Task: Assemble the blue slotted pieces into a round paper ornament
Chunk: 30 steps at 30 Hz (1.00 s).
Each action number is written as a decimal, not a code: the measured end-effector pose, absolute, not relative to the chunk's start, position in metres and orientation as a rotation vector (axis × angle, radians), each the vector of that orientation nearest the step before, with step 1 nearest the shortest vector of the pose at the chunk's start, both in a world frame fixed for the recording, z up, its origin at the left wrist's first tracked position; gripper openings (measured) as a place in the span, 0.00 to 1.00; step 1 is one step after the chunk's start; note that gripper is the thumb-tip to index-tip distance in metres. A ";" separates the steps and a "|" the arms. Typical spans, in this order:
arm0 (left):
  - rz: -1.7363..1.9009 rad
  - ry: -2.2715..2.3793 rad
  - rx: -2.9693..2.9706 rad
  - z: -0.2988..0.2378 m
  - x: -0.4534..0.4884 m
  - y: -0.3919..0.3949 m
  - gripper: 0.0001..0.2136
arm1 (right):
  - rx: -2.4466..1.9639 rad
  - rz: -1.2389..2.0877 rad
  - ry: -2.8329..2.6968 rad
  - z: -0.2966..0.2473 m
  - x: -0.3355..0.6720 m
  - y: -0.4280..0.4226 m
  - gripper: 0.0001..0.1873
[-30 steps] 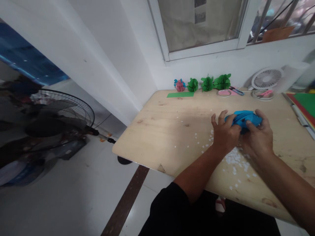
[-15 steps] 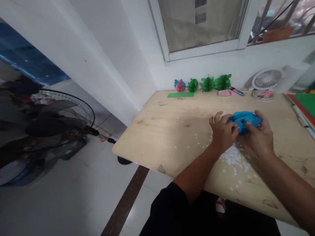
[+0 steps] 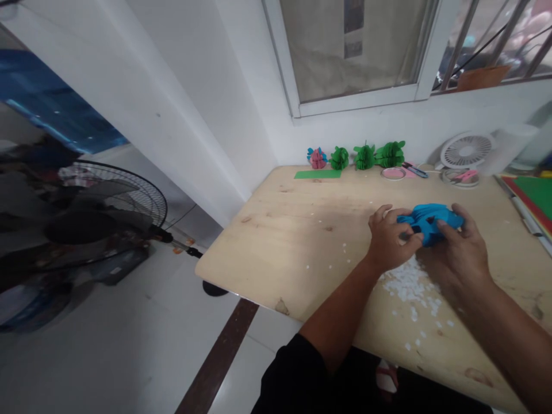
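Both my hands grip a blue folded paper piece (image 3: 426,221) just above the wooden table (image 3: 302,230). My left hand (image 3: 390,238) pinches its left end with fingers curled. My right hand (image 3: 463,247) wraps its right side, thumb on top. Beneath the hands lies a pile of small white paper scraps (image 3: 409,284).
Along the back wall stand a pink-and-blue paper ball (image 3: 317,157) and three green paper balls (image 3: 365,156), with a green paper sheet (image 3: 317,173) before them. Tape rolls (image 3: 393,172), a small white fan (image 3: 467,151) and coloured paper (image 3: 535,198) lie at the right. A standing fan (image 3: 107,213) is on the floor at left.
My left fingers, spread over the blue piece a second ago, have curled into a pinch on its left end. The view has tilted slightly, so everything sits lower in frame.
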State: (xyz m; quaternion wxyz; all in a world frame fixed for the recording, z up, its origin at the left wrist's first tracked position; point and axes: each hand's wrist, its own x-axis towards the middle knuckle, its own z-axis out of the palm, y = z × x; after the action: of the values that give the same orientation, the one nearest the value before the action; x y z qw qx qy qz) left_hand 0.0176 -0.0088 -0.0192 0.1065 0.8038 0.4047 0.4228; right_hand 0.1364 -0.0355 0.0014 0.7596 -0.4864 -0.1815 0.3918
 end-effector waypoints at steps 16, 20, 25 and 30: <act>1.333 1.234 2.267 -0.022 0.015 -0.006 0.08 | -1.093 0.872 -0.545 0.016 0.125 -0.047 0.47; 1.340 1.227 2.176 -0.019 0.013 -0.005 0.07 | -1.103 0.907 -0.589 0.015 0.123 -0.047 0.48; 1.368 1.208 2.115 -0.016 0.012 -0.005 0.10 | -1.115 0.931 -0.703 0.008 0.124 -0.046 0.45; 1.340 1.142 2.059 -0.012 0.010 -0.001 0.09 | -1.114 0.898 -0.758 -0.001 0.128 -0.044 0.44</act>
State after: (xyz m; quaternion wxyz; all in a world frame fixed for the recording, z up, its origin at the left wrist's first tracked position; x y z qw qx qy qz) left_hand 0.0101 -0.0008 -0.0116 0.2148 0.7423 0.4118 0.4830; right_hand 0.1277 -0.0437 -0.0009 0.6897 -0.4982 -0.3388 0.4016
